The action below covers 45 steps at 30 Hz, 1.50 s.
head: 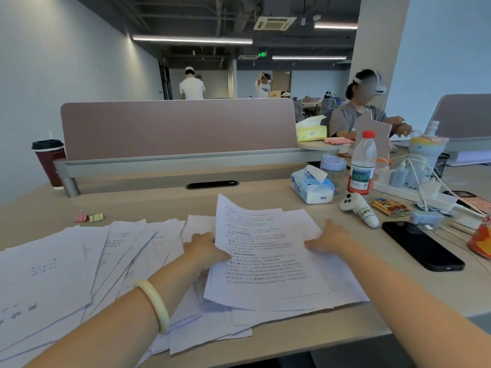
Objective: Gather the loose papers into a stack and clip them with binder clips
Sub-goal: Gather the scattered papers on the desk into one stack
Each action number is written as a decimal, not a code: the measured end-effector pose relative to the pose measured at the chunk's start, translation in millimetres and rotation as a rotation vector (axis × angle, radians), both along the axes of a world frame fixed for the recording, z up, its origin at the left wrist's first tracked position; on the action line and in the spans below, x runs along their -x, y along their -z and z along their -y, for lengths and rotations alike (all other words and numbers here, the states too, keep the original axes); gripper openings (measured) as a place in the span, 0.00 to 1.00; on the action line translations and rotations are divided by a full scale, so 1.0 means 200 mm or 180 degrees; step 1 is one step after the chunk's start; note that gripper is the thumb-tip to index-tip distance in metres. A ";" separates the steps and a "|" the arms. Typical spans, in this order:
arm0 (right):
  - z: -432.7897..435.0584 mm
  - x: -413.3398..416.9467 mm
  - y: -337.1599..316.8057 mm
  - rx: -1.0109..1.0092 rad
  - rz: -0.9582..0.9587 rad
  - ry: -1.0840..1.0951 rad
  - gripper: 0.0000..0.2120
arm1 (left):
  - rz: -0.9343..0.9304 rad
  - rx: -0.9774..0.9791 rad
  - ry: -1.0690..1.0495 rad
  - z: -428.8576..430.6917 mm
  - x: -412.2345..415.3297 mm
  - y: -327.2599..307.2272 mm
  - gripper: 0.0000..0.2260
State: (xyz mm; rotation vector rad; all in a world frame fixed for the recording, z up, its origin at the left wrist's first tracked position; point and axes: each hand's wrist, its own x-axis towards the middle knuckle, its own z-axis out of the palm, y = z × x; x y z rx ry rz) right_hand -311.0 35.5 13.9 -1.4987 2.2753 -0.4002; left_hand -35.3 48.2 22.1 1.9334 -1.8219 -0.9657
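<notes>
White printed papers lie on the wooden desk. A loose fan of sheets (79,264) spreads to the left, and a rough pile (268,261) sits in the middle. My left hand (204,249) grips the left edge of the pile's top sheets, which curl upward at the far end. My right hand (329,239) rests flat on the pile's right edge, fingers pressing the paper. Two binder clips (89,217), one pink and one yellow, lie apart at the far left of the desk, beyond the fanned sheets.
A black phone (422,245) lies right of the pile. Behind it are a white controller (358,208), a tissue pack (312,187), a water bottle (362,166) and a power strip with cables (414,189). A divider panel (178,127) bounds the desk's far side; a cup (50,160) stands far left.
</notes>
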 end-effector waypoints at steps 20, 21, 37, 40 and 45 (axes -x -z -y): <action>-0.02 -0.21 -0.07 -0.0265 0.2907 -0.0288 0.16 | -0.2880 -0.0099 -0.0427 0.00 -0.02 0.05 0.35; -0.02 -0.20 -0.08 -0.0344 0.2965 -0.0337 0.15 | -0.2800 -0.0015 -0.0278 -0.01 0.00 0.04 0.26; -0.14 -0.27 -0.63 0.2021 0.3640 -0.1415 0.19 | -0.3055 0.2352 0.0212 -0.10 -0.12 -0.52 0.23; -0.14 -0.33 -0.49 0.1945 0.3292 -0.1088 0.26 | -0.2824 0.2343 0.0357 -0.09 -0.13 -0.38 0.23; -0.13 -0.36 -0.31 0.1887 0.3467 -0.0768 0.06 | -0.2577 0.2163 0.0025 -0.13 -0.07 -0.23 0.17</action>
